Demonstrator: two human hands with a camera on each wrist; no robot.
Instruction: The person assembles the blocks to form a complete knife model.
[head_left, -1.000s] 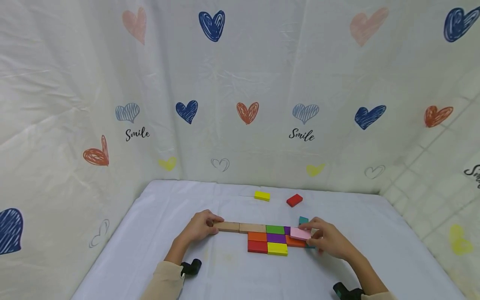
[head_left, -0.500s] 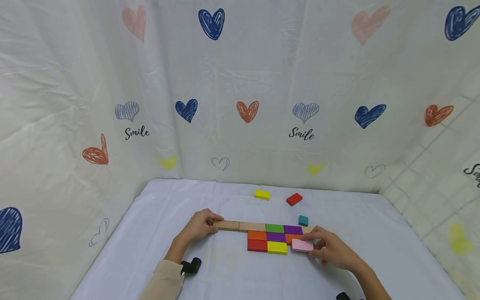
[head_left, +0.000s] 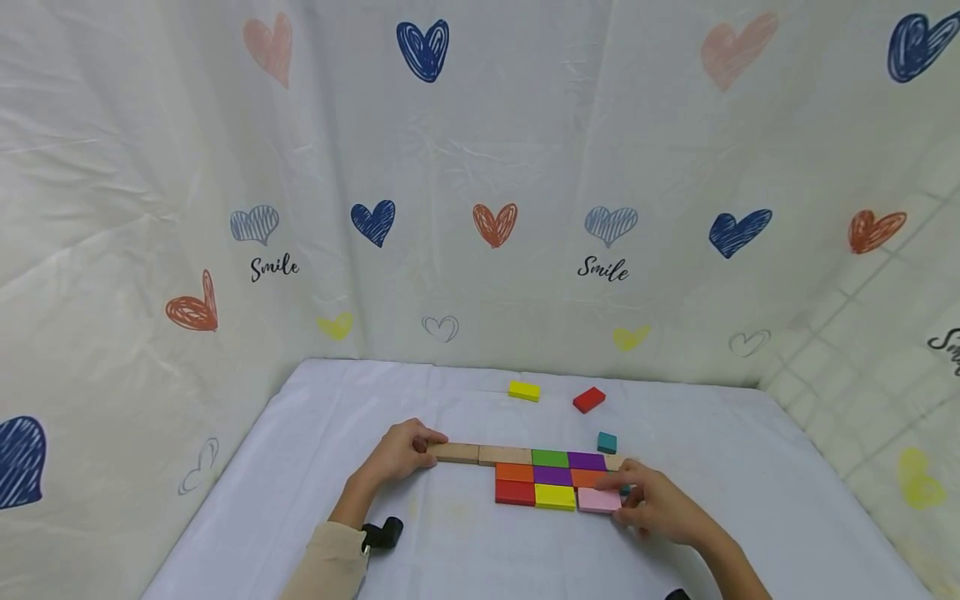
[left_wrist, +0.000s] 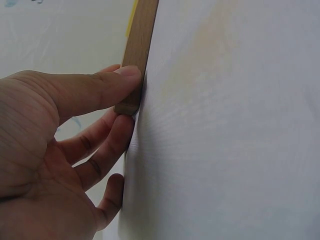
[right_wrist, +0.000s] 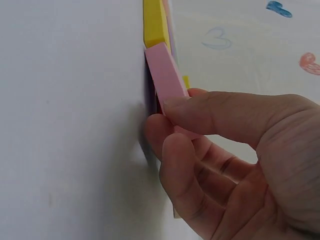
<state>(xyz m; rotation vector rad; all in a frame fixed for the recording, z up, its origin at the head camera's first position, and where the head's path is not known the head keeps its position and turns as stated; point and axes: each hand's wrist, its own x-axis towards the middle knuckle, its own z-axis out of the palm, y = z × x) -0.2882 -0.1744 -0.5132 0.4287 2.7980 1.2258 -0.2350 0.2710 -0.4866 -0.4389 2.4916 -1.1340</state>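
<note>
My left hand (head_left: 401, 452) pinches the left end of a plain wooden block (head_left: 456, 453), thumb on its near side in the left wrist view. A second wooden block (head_left: 506, 456) continues that row, followed by a green block (head_left: 550, 458) and a purple block (head_left: 586, 461). Between its thumb and fingers, my right hand (head_left: 663, 504) holds a pink block (head_left: 599, 500) at the front row's right end. The right wrist view shows this pink block tilted, its far end right at the yellow block (right_wrist: 155, 22). An orange block (head_left: 587, 477) is partly covered by a finger.
Left of the yellow block lies a red block (head_left: 515, 493), with an orange (head_left: 514, 472) and a purple block (head_left: 552, 476) behind. A teal block (head_left: 607, 442), another red block (head_left: 588, 400) and another yellow block (head_left: 524, 391) lie loose farther back on the white cloth (head_left: 450, 550).
My right hand has brought the pink block from over the back rows toward me, then slightly left beside the front yellow block. The left hand has stayed at the wooden block's end.
</note>
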